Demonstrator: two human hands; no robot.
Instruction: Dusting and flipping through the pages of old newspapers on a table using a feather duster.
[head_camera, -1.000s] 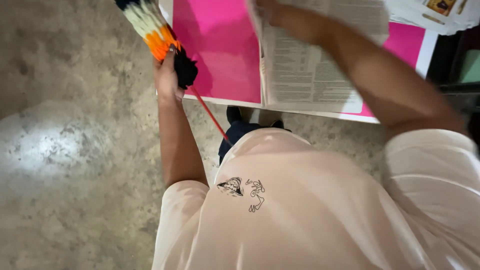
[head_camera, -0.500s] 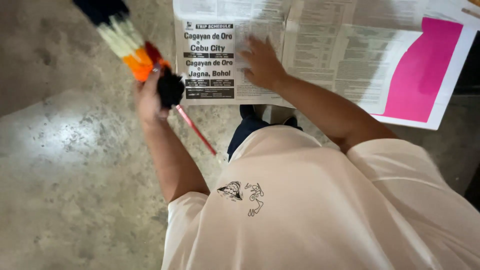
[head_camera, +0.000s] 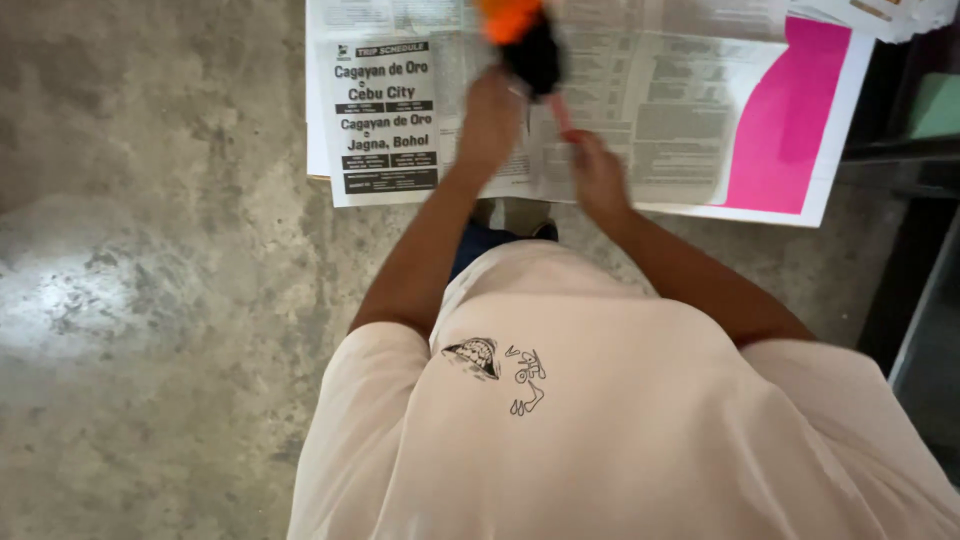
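Both hands are gripping one duster (head_camera: 528, 45): left hand (head_camera: 490, 120) clamped high near the black collar, right hand (head_camera: 598, 175) clamped on the red handle below, axis tilting up-left over newspaper (head_camera: 400, 110).

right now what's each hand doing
left hand: closed on the duster, near its black head.
right hand: closed on the duster's red handle.

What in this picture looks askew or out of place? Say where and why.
The spread grey newspaper lies crooked over the pink sheet, leaving only its right part showing. Both hands, left hand and right hand, hold a blurred orange-and-black duster.
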